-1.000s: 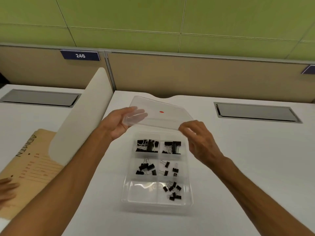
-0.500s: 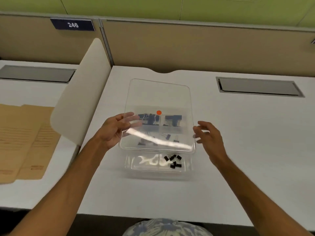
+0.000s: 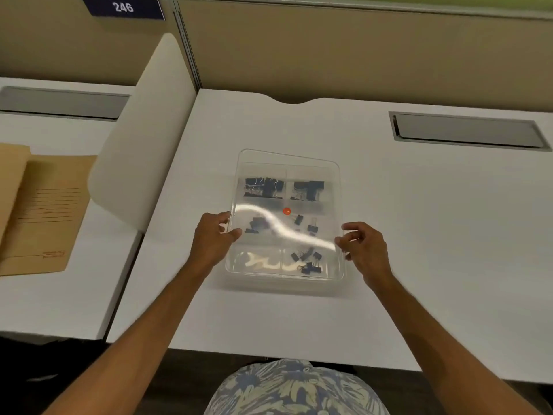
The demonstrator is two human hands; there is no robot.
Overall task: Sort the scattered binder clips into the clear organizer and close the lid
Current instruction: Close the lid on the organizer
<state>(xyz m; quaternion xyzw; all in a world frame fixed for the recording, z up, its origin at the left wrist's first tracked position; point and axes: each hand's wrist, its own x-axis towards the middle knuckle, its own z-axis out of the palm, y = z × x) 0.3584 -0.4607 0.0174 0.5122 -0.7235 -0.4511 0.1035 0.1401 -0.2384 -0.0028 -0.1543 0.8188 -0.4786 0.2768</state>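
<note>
A floral-patterned garment (image 3: 294,387) fills the nearest edge, with both forearms reaching out over the white desk (image 3: 434,235). The left hand (image 3: 211,239) pinches the left edge of the clear lid (image 3: 287,187), thumb on top; the right hand (image 3: 363,248) grips its right edge with curled fingers. Between the hands, under the lid, sits the clear organizer (image 3: 284,272), black binder clips (image 3: 308,259) showing in its compartments. An orange dot (image 3: 286,211) marks the lid. Left of the left hand, a white curved divider (image 3: 140,145) separates a neighbouring desk holding a tan folder (image 3: 45,217). Beyond the right hand lies a grey cable hatch (image 3: 466,131); farther back stand beige partition panels (image 3: 359,49) with a "246" sign (image 3: 123,7).
</note>
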